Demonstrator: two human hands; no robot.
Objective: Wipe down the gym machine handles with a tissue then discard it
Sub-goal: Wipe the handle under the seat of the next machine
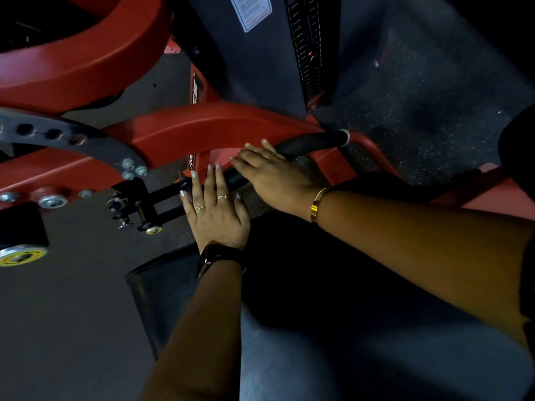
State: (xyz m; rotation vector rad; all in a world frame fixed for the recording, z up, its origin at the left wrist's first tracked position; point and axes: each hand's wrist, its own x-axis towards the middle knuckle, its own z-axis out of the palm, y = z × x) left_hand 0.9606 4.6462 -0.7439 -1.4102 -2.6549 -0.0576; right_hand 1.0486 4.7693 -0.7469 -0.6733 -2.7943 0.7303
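1. Forearms (405,227) reach in: left hand (215,209) flat, fingers spread, beside the black handle (312,141); right hand (269,172) flat on it.
2. Tissue's not visible; looks like wiping, next needs a sweep along it.

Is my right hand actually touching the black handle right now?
Cannot tell. In the head view the right hand lies flat over the black handle, hiding whatever is beneath its palm.
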